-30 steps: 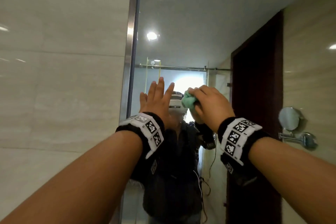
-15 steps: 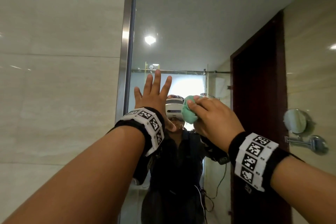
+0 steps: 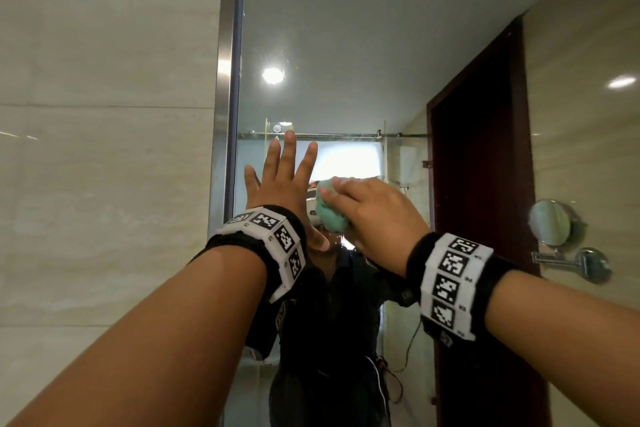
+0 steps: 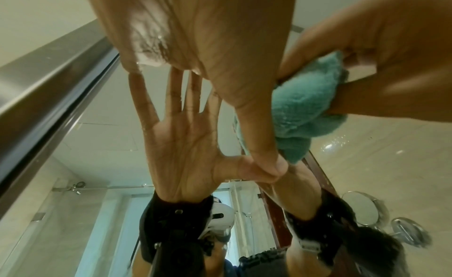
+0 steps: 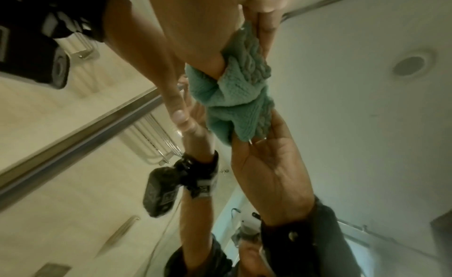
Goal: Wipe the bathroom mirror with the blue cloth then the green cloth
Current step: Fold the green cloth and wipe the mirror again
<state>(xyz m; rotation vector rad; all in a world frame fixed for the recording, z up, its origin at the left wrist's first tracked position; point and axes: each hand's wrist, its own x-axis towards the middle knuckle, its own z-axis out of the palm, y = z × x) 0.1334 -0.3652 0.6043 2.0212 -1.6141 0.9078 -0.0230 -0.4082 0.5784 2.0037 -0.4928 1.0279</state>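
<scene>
The bathroom mirror [image 3: 346,45] fills the wall ahead, with a steel frame [image 3: 227,97] along its left edge. My left hand [image 3: 282,184] lies flat on the glass near that edge, fingers straight and spread. In the left wrist view its palm reflection faces the left hand [image 4: 195,29]. My right hand [image 3: 374,215] grips a bunched green cloth [image 3: 330,215] and presses it on the glass just right of the left hand. The right wrist view shows the green cloth [image 5: 234,91] squeezed between my right hand's fingers [image 5: 208,39] and the glass. No blue cloth is in view.
Beige tiled wall [image 3: 104,149] lies left of the frame. A round shaving mirror [image 3: 550,222] on a chrome arm shows at the right. The glass reflects a dark door [image 3: 481,184], a shower rail and the person.
My right hand has slid the green cloth down the glass and then left, closer to the left hand. The left hand stays flat on the mirror.
</scene>
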